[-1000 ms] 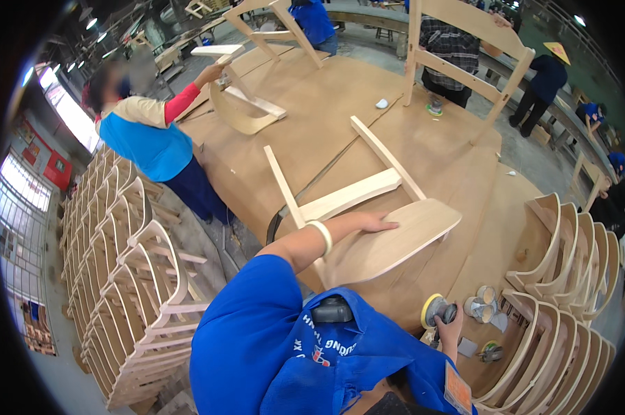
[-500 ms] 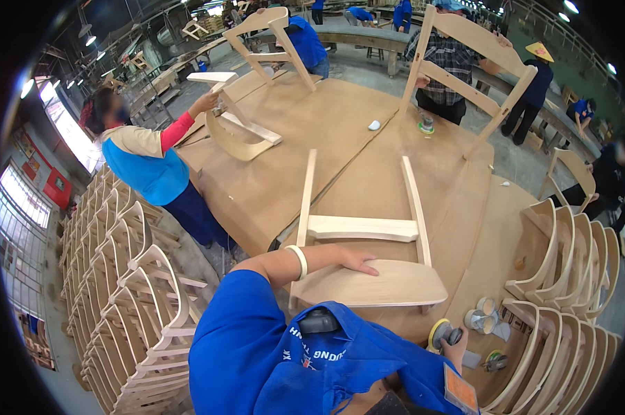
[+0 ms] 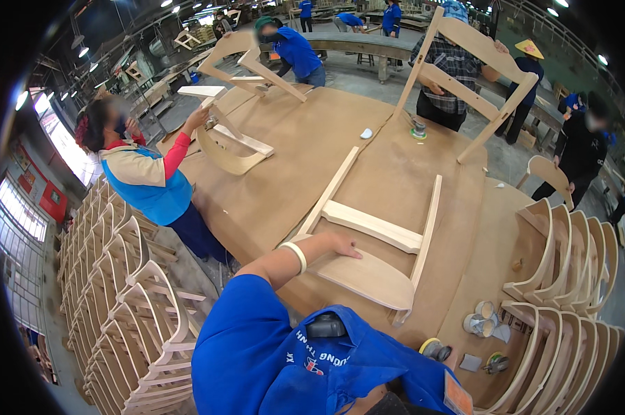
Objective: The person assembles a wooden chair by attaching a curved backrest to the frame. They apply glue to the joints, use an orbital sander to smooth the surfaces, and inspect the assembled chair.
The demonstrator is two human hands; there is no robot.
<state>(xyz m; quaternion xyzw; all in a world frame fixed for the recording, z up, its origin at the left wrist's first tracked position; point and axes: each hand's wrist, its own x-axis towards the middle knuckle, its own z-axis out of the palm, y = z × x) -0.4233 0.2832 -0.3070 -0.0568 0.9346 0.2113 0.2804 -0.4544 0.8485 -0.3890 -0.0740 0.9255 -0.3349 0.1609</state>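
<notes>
A pale wooden chair back frame, with two legs, a crossbar and a broad curved top panel, lies slanted on the table in front of me. My left hand grips the inner edge of the panel, thumb on its upper face. Low on the right, close to my body, my right hand is around a round sander with a yellowish pad. My sleeve covers most of that hand. The sander is apart from the chair frame.
Brown sheeting covers the table. Stacked curved chair backs stand at the right, beside tins and another sander. More chair frames crowd the left. A co-worker holds a chair part; others work across the table.
The chair frame has turned clockwise, its legs now pointing up and right, with my left hand on its panel. My right hand and the sander have drawn slightly lower and nearer my body.
</notes>
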